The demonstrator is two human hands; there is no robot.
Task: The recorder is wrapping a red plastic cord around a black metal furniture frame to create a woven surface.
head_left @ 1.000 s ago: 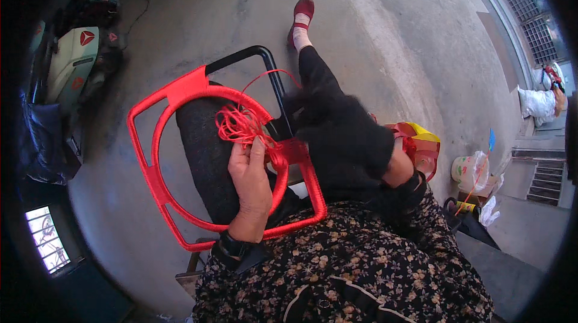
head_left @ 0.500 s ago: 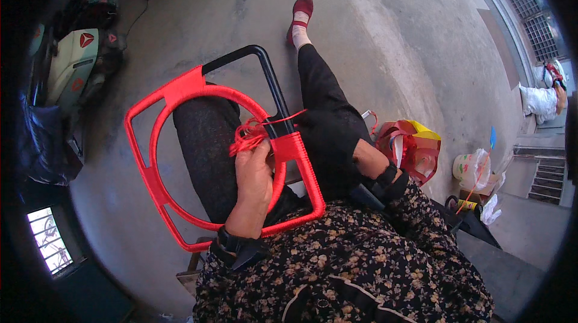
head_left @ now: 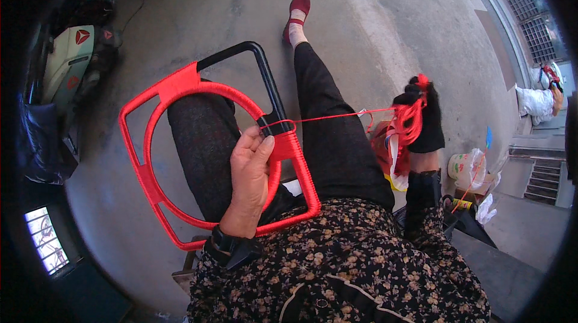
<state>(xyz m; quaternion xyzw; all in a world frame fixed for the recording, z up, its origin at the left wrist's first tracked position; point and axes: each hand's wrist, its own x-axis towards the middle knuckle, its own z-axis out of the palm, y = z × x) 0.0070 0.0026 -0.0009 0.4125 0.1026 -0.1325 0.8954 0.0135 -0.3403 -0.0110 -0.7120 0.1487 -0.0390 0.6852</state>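
A squarish frame [head_left: 283, 149] is lying over the person's lap at the left hand [head_left: 250, 169], its rounded corners and straight sides showing bright red, tightly wound wrapping with a fine ribbed texture. Reaching leftward from that hand, a round red ring [head_left: 212, 87] is sitting inside the outline, with broad, flatter red bands joining the two. Just beyond the fingertips, smooth, slightly shiny black tubing [head_left: 263, 70] is showing bare. The left hand is clamping on the frame's side, where the red band is meeting the black; whether it is also pinching cord, I cannot tell. A thin red cord [head_left: 346, 115] is running taut from beside that thumb to the right hand [head_left: 428, 127], which is wearing a black, soft-looking glove and gripping a loosely looped cord bundle [head_left: 409, 125]. Just left of the right hand, a red, white and yellow bag [head_left: 378, 144] is sitting lower down
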